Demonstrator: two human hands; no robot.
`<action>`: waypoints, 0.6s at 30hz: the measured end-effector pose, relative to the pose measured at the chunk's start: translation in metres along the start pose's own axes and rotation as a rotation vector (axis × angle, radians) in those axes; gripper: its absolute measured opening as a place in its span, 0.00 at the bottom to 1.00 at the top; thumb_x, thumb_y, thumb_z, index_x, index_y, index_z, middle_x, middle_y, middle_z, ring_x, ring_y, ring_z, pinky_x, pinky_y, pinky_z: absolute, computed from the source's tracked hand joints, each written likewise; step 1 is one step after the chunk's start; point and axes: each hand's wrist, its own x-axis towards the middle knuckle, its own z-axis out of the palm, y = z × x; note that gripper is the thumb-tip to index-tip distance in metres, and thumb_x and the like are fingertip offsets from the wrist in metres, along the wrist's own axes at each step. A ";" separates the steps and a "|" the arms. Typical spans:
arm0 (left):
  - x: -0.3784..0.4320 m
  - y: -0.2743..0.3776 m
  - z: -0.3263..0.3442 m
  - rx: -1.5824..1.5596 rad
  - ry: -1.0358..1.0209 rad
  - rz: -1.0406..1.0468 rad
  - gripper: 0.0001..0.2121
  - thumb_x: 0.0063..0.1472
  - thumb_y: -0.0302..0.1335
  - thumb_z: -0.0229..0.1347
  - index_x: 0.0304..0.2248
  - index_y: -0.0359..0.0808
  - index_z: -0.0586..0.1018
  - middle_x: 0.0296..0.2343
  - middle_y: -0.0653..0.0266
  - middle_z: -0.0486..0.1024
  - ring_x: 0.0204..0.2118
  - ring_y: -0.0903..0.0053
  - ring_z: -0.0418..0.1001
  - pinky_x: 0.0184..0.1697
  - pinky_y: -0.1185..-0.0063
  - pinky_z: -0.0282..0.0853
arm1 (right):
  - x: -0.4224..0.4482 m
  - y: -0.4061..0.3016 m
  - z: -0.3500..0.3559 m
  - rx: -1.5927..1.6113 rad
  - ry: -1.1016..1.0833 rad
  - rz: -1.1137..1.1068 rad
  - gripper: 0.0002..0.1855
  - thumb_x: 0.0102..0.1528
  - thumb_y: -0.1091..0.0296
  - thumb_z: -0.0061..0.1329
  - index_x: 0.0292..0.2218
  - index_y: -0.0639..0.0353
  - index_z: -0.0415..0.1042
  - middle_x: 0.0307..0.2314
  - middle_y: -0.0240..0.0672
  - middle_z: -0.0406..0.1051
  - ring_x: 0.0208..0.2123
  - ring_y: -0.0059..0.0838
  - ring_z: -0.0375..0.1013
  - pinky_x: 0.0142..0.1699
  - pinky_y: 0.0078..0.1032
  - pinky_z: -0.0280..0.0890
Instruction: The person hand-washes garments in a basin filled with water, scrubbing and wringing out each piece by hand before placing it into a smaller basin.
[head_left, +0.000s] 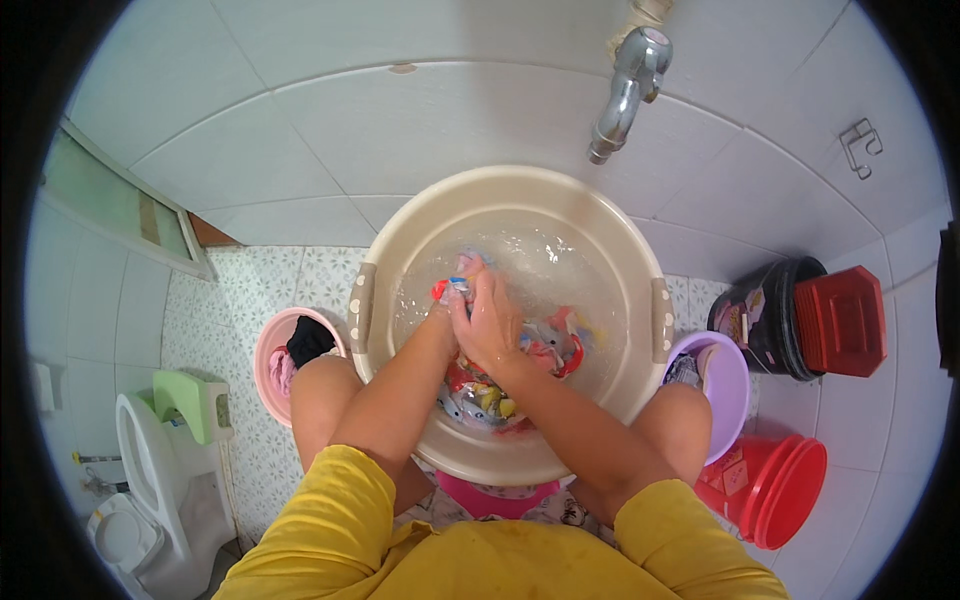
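A large beige plastic basin (510, 187) with water in it stands between my knees. In its left half, my left hand (450, 319) and my right hand (487, 319) are pressed together around a bunched part of a multicoloured patterned cloth (487, 401). My right hand lies over the cloth and partly covers my left hand, whose fingers are mostly hidden. More of the wet cloth, with red, yellow and grey patches, spreads beneath my wrists and to the right of them in the water.
A chrome tap (622, 105) juts from the tiled wall beyond the basin. A pink basin (262, 375) with clothes stands left. At right are a purple basin (733, 390), red buckets (795, 491), a black bucket (765, 315) and red containers (847, 322). A green stool (180, 394) leans by a toilet (142, 465).
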 end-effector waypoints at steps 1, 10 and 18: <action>0.000 -0.002 0.006 0.030 0.006 0.003 0.24 0.54 0.51 0.48 0.40 0.40 0.71 0.32 0.58 0.70 0.33 0.68 0.69 0.37 0.72 0.67 | 0.004 0.006 0.004 -0.009 0.144 -0.151 0.10 0.48 0.65 0.44 0.32 0.60 0.64 0.33 0.48 0.66 0.30 0.50 0.67 0.33 0.42 0.62; -0.014 0.009 0.045 0.850 0.277 0.139 0.17 0.56 0.42 0.50 0.37 0.36 0.74 0.25 0.58 0.73 0.27 0.67 0.73 0.29 0.73 0.69 | 0.047 0.075 -0.015 -0.314 0.258 -0.038 0.08 0.49 0.63 0.43 0.22 0.56 0.66 0.17 0.41 0.68 0.21 0.45 0.69 0.27 0.39 0.64; -0.037 0.013 0.058 1.850 0.751 0.595 0.29 0.51 0.52 0.50 0.50 0.48 0.66 0.49 0.49 0.60 0.45 0.52 0.65 0.46 0.61 0.60 | 0.052 0.086 -0.042 -0.353 0.377 0.055 0.25 0.52 0.51 0.41 0.49 0.51 0.61 0.49 0.46 0.56 0.47 0.51 0.59 0.48 0.47 0.54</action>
